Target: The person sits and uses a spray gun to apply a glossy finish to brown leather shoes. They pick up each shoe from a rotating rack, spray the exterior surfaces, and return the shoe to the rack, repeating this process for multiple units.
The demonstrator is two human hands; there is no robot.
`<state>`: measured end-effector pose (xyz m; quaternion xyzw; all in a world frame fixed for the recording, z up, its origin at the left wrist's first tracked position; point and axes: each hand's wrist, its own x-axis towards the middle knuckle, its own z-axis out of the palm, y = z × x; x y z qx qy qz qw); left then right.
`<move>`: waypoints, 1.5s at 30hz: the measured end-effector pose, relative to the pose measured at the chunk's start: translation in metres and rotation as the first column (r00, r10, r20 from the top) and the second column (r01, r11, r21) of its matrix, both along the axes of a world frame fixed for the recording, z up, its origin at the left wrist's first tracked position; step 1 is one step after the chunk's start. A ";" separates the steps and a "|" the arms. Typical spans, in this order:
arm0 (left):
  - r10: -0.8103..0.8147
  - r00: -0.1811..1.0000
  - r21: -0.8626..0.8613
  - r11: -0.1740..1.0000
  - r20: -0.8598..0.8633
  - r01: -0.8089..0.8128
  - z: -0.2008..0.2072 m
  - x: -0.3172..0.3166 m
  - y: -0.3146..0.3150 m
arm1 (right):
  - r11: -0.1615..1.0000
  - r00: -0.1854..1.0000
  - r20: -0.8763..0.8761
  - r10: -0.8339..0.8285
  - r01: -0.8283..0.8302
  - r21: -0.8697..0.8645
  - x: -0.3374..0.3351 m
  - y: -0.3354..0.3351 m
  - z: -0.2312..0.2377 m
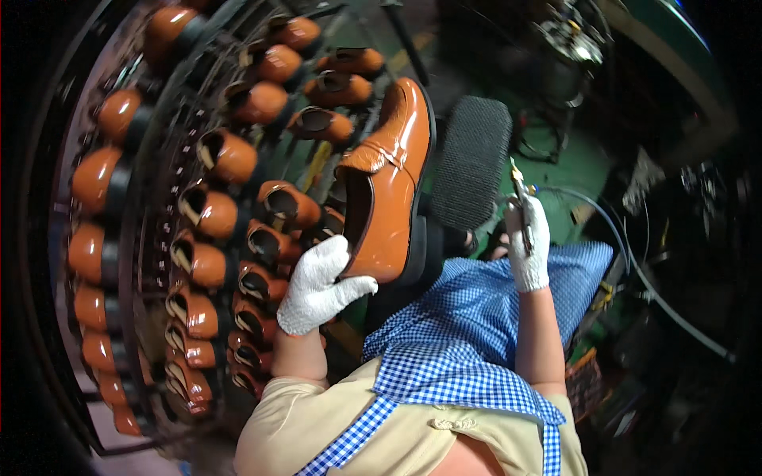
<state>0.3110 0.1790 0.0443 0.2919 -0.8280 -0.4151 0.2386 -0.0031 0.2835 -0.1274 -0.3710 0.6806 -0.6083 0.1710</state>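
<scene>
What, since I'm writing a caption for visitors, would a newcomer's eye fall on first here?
Probably the glossy orange-brown shoe near the centre, held near its heel by the white-gloved left hand. Next come the rows of similar shoes filling much of the left side. Then the blue checked apron at lower centre and the slim tool in the gloved right hand, right of centre.

We record a dark metal rack at left, carrying many glossy orange-brown shoes, several with open collars facing us. Ahead, we see a black textured pad with rounded corners, against green floor. Upper right: shiny metal fixture, blurred; we cannot identify its kind.
</scene>
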 end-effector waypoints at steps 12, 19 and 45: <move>0.635 0.757 -0.292 0.761 0.154 -0.579 -0.132 -0.009 -0.114 | 0.986 0.997 -0.076 -0.020 0.032 0.163 -0.003 -0.019 -0.006; 0.689 0.660 -0.457 0.710 0.298 -0.535 -0.171 -0.003 -0.238 | 0.990 0.980 -0.201 -0.007 0.034 0.134 -0.006 -0.020 -0.006; 0.596 0.614 -0.587 0.769 0.517 -0.252 -0.139 0.004 -0.255 | 0.996 0.996 -0.009 -0.084 0.083 -0.006 -0.008 -0.012 -0.034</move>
